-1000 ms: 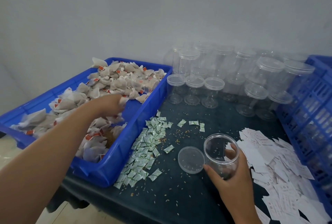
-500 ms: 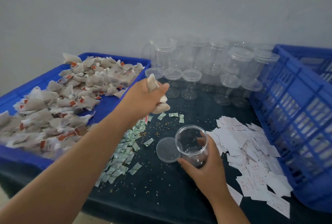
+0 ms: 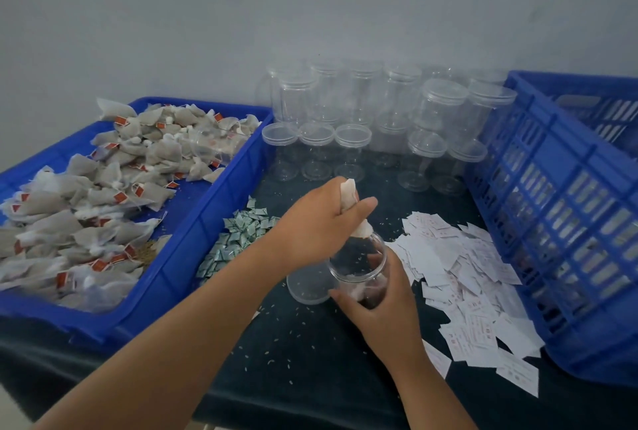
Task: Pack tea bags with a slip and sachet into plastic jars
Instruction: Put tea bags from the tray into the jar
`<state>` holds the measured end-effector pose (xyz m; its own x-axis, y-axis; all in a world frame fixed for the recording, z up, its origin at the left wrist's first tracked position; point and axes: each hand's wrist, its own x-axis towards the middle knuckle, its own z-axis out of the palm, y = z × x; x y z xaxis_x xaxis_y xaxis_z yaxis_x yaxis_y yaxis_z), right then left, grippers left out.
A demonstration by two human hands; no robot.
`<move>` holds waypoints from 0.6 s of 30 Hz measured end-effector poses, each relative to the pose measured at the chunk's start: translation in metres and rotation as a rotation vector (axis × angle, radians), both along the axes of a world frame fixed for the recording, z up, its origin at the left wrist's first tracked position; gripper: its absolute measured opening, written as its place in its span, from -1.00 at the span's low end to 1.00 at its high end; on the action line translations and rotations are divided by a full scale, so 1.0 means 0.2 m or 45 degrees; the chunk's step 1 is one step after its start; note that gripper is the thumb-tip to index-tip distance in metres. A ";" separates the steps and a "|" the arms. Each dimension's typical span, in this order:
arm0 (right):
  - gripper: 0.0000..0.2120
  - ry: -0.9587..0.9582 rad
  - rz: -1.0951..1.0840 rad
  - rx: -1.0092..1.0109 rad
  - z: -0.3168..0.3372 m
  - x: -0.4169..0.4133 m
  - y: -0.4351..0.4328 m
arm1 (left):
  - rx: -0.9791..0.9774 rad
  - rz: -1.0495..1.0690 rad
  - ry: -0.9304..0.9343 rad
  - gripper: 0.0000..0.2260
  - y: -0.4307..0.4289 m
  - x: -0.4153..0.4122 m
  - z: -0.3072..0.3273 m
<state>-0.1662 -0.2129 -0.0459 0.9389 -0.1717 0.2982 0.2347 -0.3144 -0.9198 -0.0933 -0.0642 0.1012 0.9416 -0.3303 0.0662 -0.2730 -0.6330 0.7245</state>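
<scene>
Grips tea bags (image 3: 348,191) in left hand (image 3: 319,224), fingers clamped round them, lowest bag at the mouth of the open jar (image 3: 357,259). Holds jar tilted in right hand (image 3: 386,312), fingers wrapped round its wall, beside loose lid (image 3: 305,286).
</scene>
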 end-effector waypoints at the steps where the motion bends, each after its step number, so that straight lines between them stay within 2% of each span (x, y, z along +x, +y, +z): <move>1: -0.15 -0.006 0.009 0.016 0.00 0.00 0.00 | 0.011 -0.004 0.039 -0.66 -0.01 -0.01 0.01; 3: -0.17 -0.018 0.007 0.032 0.00 0.00 0.00 | 0.051 -0.047 0.167 -0.64 -0.02 -0.02 0.01; 5: -0.17 -0.016 -0.002 0.053 0.01 0.00 0.00 | 0.171 -0.135 0.172 -0.66 -0.01 -0.02 0.01; 8: -0.17 -0.009 0.010 0.102 0.00 0.00 0.00 | 0.299 -0.195 0.032 -0.81 0.01 -0.04 -0.01; 11: -0.17 -0.027 -0.001 0.102 -0.01 0.00 -0.01 | 0.486 -0.186 -0.216 -0.82 0.02 -0.06 -0.04; 13: -0.19 -0.034 -0.009 0.061 -0.01 -0.01 0.00 | 0.608 -0.253 -0.243 -0.86 0.02 -0.08 -0.03; 15: -0.19 -0.054 -0.013 0.003 -0.02 -0.01 -0.01 | 0.745 -0.357 -0.252 -0.72 0.02 -0.10 -0.03; 16: -0.19 -0.062 -0.004 -0.002 -0.02 -0.01 -0.01 | 0.754 -0.386 -0.258 -0.69 0.03 -0.11 -0.02; 18: -0.18 -0.073 0.041 0.034 -0.01 -0.01 -0.02 | 0.605 -0.378 -0.231 -0.75 0.06 -0.14 0.01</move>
<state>-0.1679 -0.2163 -0.0488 0.9256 -0.1503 0.3474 0.2968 -0.2811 -0.9126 -0.1212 -0.0525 0.1040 0.7916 -0.6111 -0.0020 -0.5815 -0.7542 0.3050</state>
